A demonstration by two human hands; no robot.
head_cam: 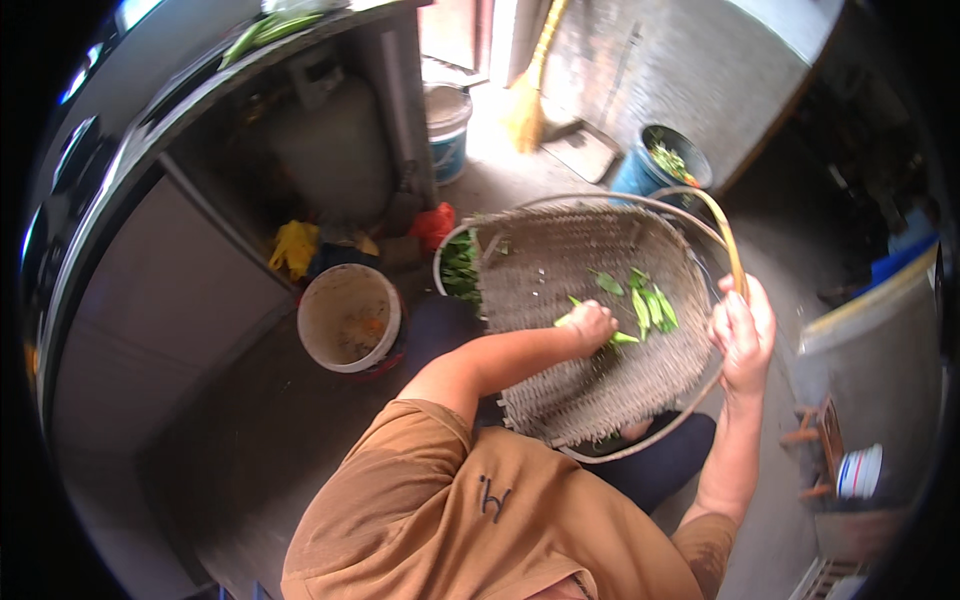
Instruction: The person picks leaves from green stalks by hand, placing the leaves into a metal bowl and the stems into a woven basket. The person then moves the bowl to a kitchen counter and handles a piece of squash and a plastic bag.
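A woven bamboo scoop basket [555,255] is tilted in front of me over my knees. My right hand [742,330] grips its bent cane handle [729,232] at the right side. Inside the basket, my left hand [592,328] is closed around slender green pods [624,337], whose tips stick out on both sides of the fist. Several more green pods [654,309] rest just right of it, with a loose green leaf [608,283] above. Whether the pods are okra or peppers I cannot tell. Green leaves [459,266] show in a white-rimmed container partly hidden behind the basket's left side.
A dirty white bucket [349,319] stands at my left, near a yellow plastic bag [294,246]. Ahead are a lidded bucket [448,135], a straw broom [527,112], a dustpan [581,154] and a blue bin [660,161] with scraps. A counter [187,105] runs along the left.
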